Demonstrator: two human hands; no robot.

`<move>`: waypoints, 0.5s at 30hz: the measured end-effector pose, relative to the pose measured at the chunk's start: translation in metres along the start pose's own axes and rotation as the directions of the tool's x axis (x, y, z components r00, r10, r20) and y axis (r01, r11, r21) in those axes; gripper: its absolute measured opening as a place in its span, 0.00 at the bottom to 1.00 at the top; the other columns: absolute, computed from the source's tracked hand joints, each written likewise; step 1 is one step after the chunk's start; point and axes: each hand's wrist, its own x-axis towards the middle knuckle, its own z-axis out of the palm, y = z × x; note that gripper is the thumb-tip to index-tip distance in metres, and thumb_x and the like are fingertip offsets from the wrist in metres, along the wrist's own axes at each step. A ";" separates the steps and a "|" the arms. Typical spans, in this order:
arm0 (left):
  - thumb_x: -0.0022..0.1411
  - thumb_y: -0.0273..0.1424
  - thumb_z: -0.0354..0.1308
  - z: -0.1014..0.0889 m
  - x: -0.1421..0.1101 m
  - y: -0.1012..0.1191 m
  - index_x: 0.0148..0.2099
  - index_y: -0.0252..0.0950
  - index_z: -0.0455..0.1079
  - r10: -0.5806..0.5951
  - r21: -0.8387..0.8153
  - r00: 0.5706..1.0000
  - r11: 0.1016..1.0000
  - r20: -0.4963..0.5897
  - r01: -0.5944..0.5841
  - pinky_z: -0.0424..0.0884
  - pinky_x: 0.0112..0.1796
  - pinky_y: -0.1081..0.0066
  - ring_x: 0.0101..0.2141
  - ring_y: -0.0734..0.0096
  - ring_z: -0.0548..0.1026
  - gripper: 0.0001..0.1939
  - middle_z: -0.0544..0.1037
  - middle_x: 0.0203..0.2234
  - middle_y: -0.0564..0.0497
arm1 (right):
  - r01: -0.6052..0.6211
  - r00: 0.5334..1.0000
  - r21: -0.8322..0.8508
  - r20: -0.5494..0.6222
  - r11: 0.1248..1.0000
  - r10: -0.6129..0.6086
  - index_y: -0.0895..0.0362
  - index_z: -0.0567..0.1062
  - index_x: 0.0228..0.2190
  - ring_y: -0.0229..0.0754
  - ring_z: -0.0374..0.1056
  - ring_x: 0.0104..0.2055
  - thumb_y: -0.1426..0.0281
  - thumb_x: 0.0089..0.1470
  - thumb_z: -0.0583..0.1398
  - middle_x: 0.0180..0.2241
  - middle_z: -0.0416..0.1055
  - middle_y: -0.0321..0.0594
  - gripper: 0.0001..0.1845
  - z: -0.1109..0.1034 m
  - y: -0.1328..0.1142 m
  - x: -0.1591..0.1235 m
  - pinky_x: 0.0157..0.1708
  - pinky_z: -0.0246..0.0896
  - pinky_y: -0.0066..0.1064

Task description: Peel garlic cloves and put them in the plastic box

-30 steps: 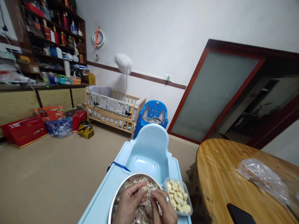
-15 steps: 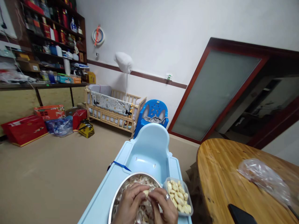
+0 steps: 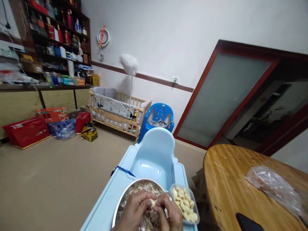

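Observation:
My left hand [image 3: 133, 210] and my right hand [image 3: 170, 213] meet over a steel bowl [image 3: 125, 195] full of garlic skins. Together their fingertips pinch one pale garlic clove [image 3: 152, 202]. A ring shows on my right hand. Just right of the bowl stands a small clear plastic tub [image 3: 184, 205] holding several peeled cloves. Bowl and tub rest on the tray of a light blue baby high chair [image 3: 154, 154].
A round wooden table [image 3: 231, 186] stands at the right with a crumpled plastic bag [image 3: 271, 186] and a dark phone [image 3: 249, 223] on it. Beyond are a blue plastic chair [image 3: 157, 115], a wooden crib [image 3: 117, 112], red boxes on the floor [image 3: 26, 130] and loaded shelves [image 3: 48, 41].
Both hands stay pinched on the clove over the bowl, with the fingers shifting slightly around it. The camera view has drifted a little.

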 end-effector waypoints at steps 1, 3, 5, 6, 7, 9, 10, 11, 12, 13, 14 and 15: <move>0.56 0.29 0.53 0.001 0.000 -0.001 0.34 0.39 0.78 -0.015 -0.018 1.000 1.000 0.002 0.015 0.69 0.35 0.72 0.32 0.62 0.75 0.11 0.80 0.28 0.48 | 0.003 1.000 -0.006 -0.009 1.000 -0.003 0.54 0.64 0.20 0.36 0.61 0.21 0.72 0.53 0.52 0.19 0.62 0.32 0.11 0.001 0.001 -0.001 0.23 0.57 0.26; 0.56 0.32 0.54 0.003 -0.001 -0.004 0.34 0.38 0.78 -0.063 -0.076 0.998 0.995 -0.006 0.062 0.69 0.31 0.73 0.28 0.64 0.74 0.11 0.79 0.26 0.48 | 0.015 0.999 -0.025 -0.035 1.000 -0.016 0.54 0.64 0.21 0.36 0.61 0.21 0.72 0.55 0.51 0.19 0.62 0.33 0.11 0.003 0.003 -0.004 0.23 0.57 0.26; 0.56 0.37 0.55 0.006 -0.002 -0.006 0.34 0.36 0.77 -0.124 -0.160 0.992 0.980 -0.022 0.119 0.68 0.26 0.74 0.24 0.68 0.73 0.13 0.77 0.23 0.49 | 0.043 0.997 -0.066 -0.065 0.997 -0.047 0.54 0.65 0.21 0.36 0.61 0.20 0.71 0.56 0.50 0.19 0.62 0.33 0.12 0.005 0.005 -0.008 0.21 0.56 0.26; 0.55 0.41 0.55 0.007 -0.002 -0.007 0.34 0.36 0.77 -0.155 -0.203 0.988 0.968 -0.029 0.146 0.67 0.25 0.75 0.22 0.69 0.71 0.15 0.76 0.21 0.50 | 0.065 0.994 -0.095 -0.082 0.993 -0.073 0.54 0.65 0.21 0.36 0.61 0.20 0.71 0.56 0.50 0.19 0.62 0.34 0.12 0.006 0.005 -0.009 0.21 0.55 0.26; 0.54 0.44 0.56 0.009 -0.002 -0.006 0.33 0.35 0.77 -0.182 -0.241 0.983 0.956 -0.034 0.169 0.66 0.24 0.75 0.20 0.70 0.70 0.17 0.75 0.19 0.51 | 0.093 0.990 -0.130 -0.097 0.987 -0.106 0.54 0.65 0.21 0.36 0.61 0.20 0.71 0.56 0.49 0.19 0.63 0.34 0.13 0.008 0.005 -0.010 0.20 0.55 0.26; 0.50 0.49 0.56 0.011 -0.001 -0.004 0.32 0.34 0.77 -0.228 -0.296 0.973 0.933 -0.038 0.207 0.66 0.23 0.74 0.19 0.70 0.69 0.22 0.73 0.16 0.52 | 0.157 0.976 -0.209 -0.115 0.965 -0.184 0.55 0.65 0.20 0.37 0.61 0.20 0.72 0.57 0.48 0.19 0.63 0.35 0.14 0.011 0.004 -0.011 0.20 0.55 0.25; 0.48 0.51 0.57 0.011 0.000 -0.003 0.32 0.34 0.77 -0.246 -0.311 0.968 0.924 -0.045 0.221 0.66 0.23 0.74 0.19 0.70 0.69 0.24 0.72 0.16 0.52 | 0.189 0.968 -0.247 -0.116 0.950 -0.222 0.55 0.65 0.20 0.37 0.62 0.20 0.73 0.56 0.48 0.19 0.64 0.36 0.15 0.013 0.003 -0.011 0.21 0.56 0.25; 0.47 0.52 0.57 0.012 0.000 -0.001 0.31 0.34 0.77 -0.260 -0.318 0.964 0.920 -0.056 0.230 0.67 0.24 0.73 0.20 0.70 0.70 0.25 0.73 0.16 0.52 | 0.217 0.960 -0.282 -0.112 0.934 -0.257 0.55 0.66 0.21 0.37 0.62 0.20 0.73 0.56 0.49 0.18 0.65 0.36 0.15 0.014 0.002 -0.011 0.21 0.56 0.26; 0.46 0.53 0.58 0.012 0.000 0.000 0.31 0.34 0.77 -0.268 -0.319 0.961 0.919 -0.074 0.232 0.68 0.26 0.72 0.21 0.68 0.70 0.26 0.74 0.18 0.51 | 0.241 0.953 -0.315 -0.104 0.918 -0.286 0.55 0.66 0.21 0.37 0.63 0.20 0.74 0.56 0.49 0.18 0.65 0.36 0.14 0.016 0.001 -0.011 0.21 0.57 0.26; 0.45 0.53 0.58 0.012 0.001 0.000 0.30 0.34 0.77 -0.270 -0.317 0.958 0.921 -0.095 0.228 0.68 0.28 0.71 0.23 0.67 0.72 0.26 0.76 0.20 0.50 | 0.262 0.946 -0.343 -0.093 0.902 -0.310 0.55 0.67 0.22 0.37 0.63 0.19 0.75 0.56 0.49 0.17 0.66 0.36 0.14 0.017 0.000 -0.010 0.21 0.57 0.26; 0.45 0.53 0.58 0.013 0.001 0.000 0.30 0.34 0.77 -0.270 -0.314 0.956 0.923 -0.115 0.223 0.69 0.31 0.69 0.25 0.65 0.73 0.25 0.77 0.22 0.48 | 0.279 0.941 -0.369 -0.081 0.887 -0.329 0.55 0.68 0.22 0.37 0.63 0.19 0.75 0.55 0.49 0.16 0.66 0.35 0.14 0.018 -0.001 -0.010 0.20 0.57 0.26; 0.45 0.52 0.59 0.013 0.000 -0.002 0.30 0.34 0.77 -0.269 -0.313 0.955 0.925 -0.129 0.218 0.69 0.34 0.68 0.28 0.63 0.73 0.24 0.78 0.25 0.48 | 0.292 0.936 -0.393 -0.068 0.872 -0.344 0.54 0.68 0.22 0.37 0.63 0.18 0.76 0.55 0.49 0.15 0.65 0.35 0.14 0.018 -0.002 -0.010 0.20 0.57 0.26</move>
